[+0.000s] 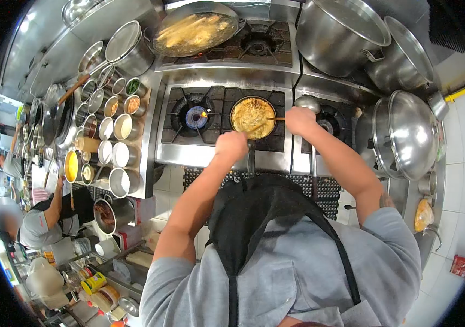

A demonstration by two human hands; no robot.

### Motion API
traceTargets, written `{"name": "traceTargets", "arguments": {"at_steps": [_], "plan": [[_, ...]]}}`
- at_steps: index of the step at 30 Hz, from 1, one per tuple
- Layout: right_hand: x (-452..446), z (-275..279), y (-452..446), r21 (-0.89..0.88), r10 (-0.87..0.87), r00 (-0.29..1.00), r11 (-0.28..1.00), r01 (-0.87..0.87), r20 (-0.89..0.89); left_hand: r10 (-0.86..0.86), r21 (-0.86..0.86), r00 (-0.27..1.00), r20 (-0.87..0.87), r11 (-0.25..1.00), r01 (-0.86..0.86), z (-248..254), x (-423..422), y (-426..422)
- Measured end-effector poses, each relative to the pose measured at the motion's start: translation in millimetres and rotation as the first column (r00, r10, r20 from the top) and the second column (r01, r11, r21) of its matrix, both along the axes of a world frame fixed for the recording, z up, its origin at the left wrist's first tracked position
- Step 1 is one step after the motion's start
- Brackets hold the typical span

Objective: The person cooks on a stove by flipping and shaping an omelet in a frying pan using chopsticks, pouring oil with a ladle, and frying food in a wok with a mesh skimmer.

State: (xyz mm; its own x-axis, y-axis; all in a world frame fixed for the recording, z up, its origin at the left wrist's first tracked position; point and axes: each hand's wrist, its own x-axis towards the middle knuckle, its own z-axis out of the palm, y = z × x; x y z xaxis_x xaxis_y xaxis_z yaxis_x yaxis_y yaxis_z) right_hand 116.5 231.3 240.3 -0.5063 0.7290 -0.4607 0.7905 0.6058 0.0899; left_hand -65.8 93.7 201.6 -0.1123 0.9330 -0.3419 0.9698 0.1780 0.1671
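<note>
A small frying pan sits on a burner grate, filled with a yellow, egg-like mass browned in places. My left hand is closed in a fist at the pan's near left edge, around a thin wooden stick that reaches into the food. From the right side, my right hand grips another thin wooden stick, its tip over the food. Whether these are chopsticks or utensil handles I cannot tell. The pan's dark handle points toward me, with neither hand on it.
A lit burner flames left of the pan. Behind, a wide pan of bubbling oil holds long golden pieces. A ladle lies to the right. Metal ingredient containers line the left counter; large pots stand back right. A co-worker is at left.
</note>
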Motion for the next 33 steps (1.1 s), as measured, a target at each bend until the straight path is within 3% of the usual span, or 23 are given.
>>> {"name": "traceTargets", "arguments": {"at_steps": [2,6,9,13,16,18,21,26,28,30,31,33], "plan": [[-2.7,-10.7,5.3,0.007,0.039,0.998,0.999,-0.04,0.057,-0.099,-0.015,0.995,0.0,0.995,0.099,-26.6,11.7,3.2],[-6.3,-49.3,8.7,0.032,0.068,0.995,0.997,-0.07,0.077,-0.109,-0.042,0.994,-0.027,0.993,0.108,-52.2,8.3,2.6],[-4.8,-50.4,12.3,0.054,0.091,0.993,0.994,-0.096,0.074,-0.135,-0.054,0.99,-0.05,0.99,0.133,-31.0,-3.4,3.6],[-9.0,-19.9,9.8,0.002,0.138,0.987,0.99,-0.139,0.083,0.016,0.015,1.0,0.004,1.0,-0.016,1.5,-4.3,3.9],[-6.4,-40.8,2.5,0.068,0.204,0.978,0.976,-0.206,0.043,-0.034,0.003,0.999,0.007,0.999,0.034,-28.2,4.6,9.2],[-5.9,-50.0,4.0,0.024,0.151,0.987,0.988,-0.153,0.058,-0.078,-0.057,0.997,-0.006,0.995,0.077,-41.8,4.3,11.1],[0.6,-68.3,14.6,0.02,0.134,0.99,0.991,-0.135,0.04,-0.125,-0.075,0.992,-0.029,0.99,0.122,-35.0,-3.4,7.7],[3.9,-7.3,19.8,0.019,0.088,0.995,0.996,-0.089,0.036,-0.048,0.006,0.999,-0.004,0.999,0.048,-1.1,-7.4,19.8],[2.7,-2.2,27.2,0.032,0.054,0.999,0.998,-0.054,-0.003,-0.064,0.054,0.998,-0.013,0.996,0.065,-18.3,1.4,22.9],[3.4,-25.0,30.9,0.059,0.096,0.995,0.994,-0.096,0.007,-0.144,0.045,0.989,-0.043,0.988,0.146,-39.9,7.5,25.4],[4.8,-39.7,30.5,0.053,0.097,0.995,0.994,-0.097,0.014,-0.115,-0.036,0.993,-0.023,0.993,0.114,-26.3,10.2,24.4],[6.6,-49.8,32.8,0.039,0.1,0.995,0.994,-0.1,0.02,-0.112,-0.014,0.994,-0.016,0.994,0.112,-22.3,4.4,22.7]]}}
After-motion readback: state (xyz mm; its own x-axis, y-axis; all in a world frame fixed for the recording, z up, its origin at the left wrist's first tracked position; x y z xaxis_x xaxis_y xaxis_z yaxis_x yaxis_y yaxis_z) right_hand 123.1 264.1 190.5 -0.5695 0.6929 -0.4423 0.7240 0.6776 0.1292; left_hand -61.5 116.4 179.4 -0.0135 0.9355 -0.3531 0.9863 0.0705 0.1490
